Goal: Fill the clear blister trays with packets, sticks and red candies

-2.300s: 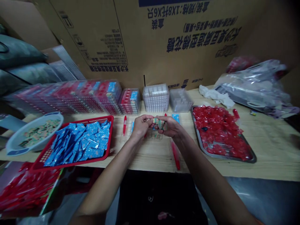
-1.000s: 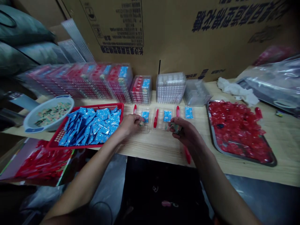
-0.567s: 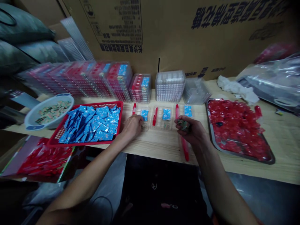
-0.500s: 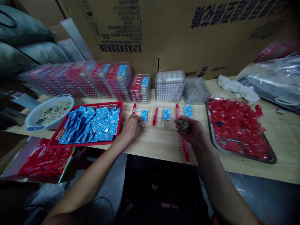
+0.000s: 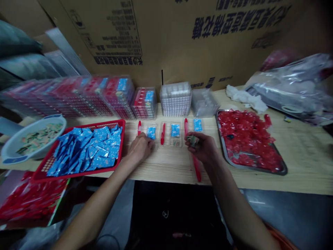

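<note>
Three clear plastic trays lie in a row on the wooden table, and a red pen-like stick and a blue patterned packet show in each. My left hand [image 5: 141, 147] is closed over the front of the left tray, beside its blue packet [image 5: 151, 132]; its fingertips and anything in them are hidden. The middle tray [image 5: 169, 141] holds a red stick [image 5: 162, 134], a blue packet [image 5: 175, 130] and small pale pieces. My right hand [image 5: 204, 147] is closed around several small green-and-pink pieces [image 5: 192, 140], over the right tray with its blue packet [image 5: 197, 125].
A red basket [image 5: 122, 139] of blue packets and a pale bowl [image 5: 23, 157] of green-and-pink pieces stand left. At right is a metal tray [image 5: 225, 152] of red wrapped items. Stacked clear trays [image 5: 175, 100] line the back before a cardboard box [image 5: 166, 41]. A red stick [image 5: 197, 169] lies near the front edge.
The camera view has turned, so most things appear further left and slightly lower. My hands keep nearly the same places over the left and right trays; the right still holds its pieces.
</note>
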`<state>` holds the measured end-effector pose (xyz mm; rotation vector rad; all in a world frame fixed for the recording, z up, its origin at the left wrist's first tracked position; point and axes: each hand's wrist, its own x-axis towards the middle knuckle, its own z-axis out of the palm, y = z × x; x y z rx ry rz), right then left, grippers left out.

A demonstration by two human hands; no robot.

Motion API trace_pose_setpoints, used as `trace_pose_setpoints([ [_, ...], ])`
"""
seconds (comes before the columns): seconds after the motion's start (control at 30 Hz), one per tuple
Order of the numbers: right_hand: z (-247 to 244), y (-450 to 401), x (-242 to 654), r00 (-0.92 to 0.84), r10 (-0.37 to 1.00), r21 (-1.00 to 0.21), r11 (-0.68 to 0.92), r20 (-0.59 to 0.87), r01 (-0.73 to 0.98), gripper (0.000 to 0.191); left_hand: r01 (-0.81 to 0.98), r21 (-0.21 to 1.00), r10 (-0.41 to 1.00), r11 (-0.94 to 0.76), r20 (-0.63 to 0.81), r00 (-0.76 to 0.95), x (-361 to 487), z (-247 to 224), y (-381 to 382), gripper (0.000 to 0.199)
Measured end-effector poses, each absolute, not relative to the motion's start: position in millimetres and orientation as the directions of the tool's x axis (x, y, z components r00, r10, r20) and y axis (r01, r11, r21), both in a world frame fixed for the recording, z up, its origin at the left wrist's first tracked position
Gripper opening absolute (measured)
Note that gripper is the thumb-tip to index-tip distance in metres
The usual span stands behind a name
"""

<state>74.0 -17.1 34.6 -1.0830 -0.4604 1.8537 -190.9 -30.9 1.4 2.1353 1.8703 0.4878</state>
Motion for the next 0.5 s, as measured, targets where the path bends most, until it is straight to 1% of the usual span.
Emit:
trace_pose_setpoints([
  [0.03, 33.4, -16.7, 75.0, -0.202, 0.853, -0.687, -0.51, -0.481, -0.517, 0.01, 0.892, 0.418, 0.984, -0.172, 0.113, 0.137, -183.2, 5.1, -29.0, 0.024],
  [0.1, 32.2, -16.7, 76.6, -0.205, 0.863, -0.702, -0.498, -0.463, -0.51, 0.014, 0.839, 0.477, 0.964, -0.262, 0.174, 0.203, -162.5, 14.9, -25.6, 0.023],
  [0.13, 32.3, -17.0, 76.8, -0.208, 0.866, -0.708, -0.493, -0.454, -0.507, 0.016, 0.797, 0.524, 0.953, -0.3, 0.193, 0.232, -150.3, 20.2, -23.8, 0.021],
  [0.2, 33.8, -18.3, 76.0, -0.223, 0.866, -0.712, -0.497, -0.448, -0.496, 0.02, 0.689, 0.649, 0.947, -0.322, 0.218, 0.237, -125.9, 29.2, -19.7, 0.02],
  [0.27, 35.7, -19.8, 73.3, -0.253, 0.865, -0.725, -0.501, -0.433, -0.472, 0.021, 0.544, 0.781, 0.95, -0.308, 0.223, 0.217, -105.4, 34.6, -15.0, 0.021],
  [0.3, 36.3, -20.4, 71.3, -0.262, 0.87, -0.738, -0.494, -0.418, -0.46, 0.021, 0.473, 0.829, 0.951, -0.299, 0.219, 0.217, -97.7, 35.8, -12.5, 0.022],
  [0.33, 36.5, -20.7, 69.2, -0.263, 0.879, -0.755, -0.477, -0.398, -0.45, 0.021, 0.42, 0.859, 0.951, -0.292, 0.212, 0.227, -91.9, 36.0, -10.0, 0.023],
  [0.4, 36.2, -20.2, 64.9, -0.253, 0.903, -0.791, -0.428, -0.348, -0.437, 0.02, 0.373, 0.892, 0.954, -0.256, 0.17, 0.248, -85.6, 34.2, -4.9, 0.021],
  [0.5, 34.2, -17.6, 59.2, -0.25, 0.914, -0.808, -0.401, -0.32, -0.432, 0.024, 0.301, 0.947, 0.972, -0.112, 0.042, 0.231, -85.6, 29.3, 2.1, 0.022],
])
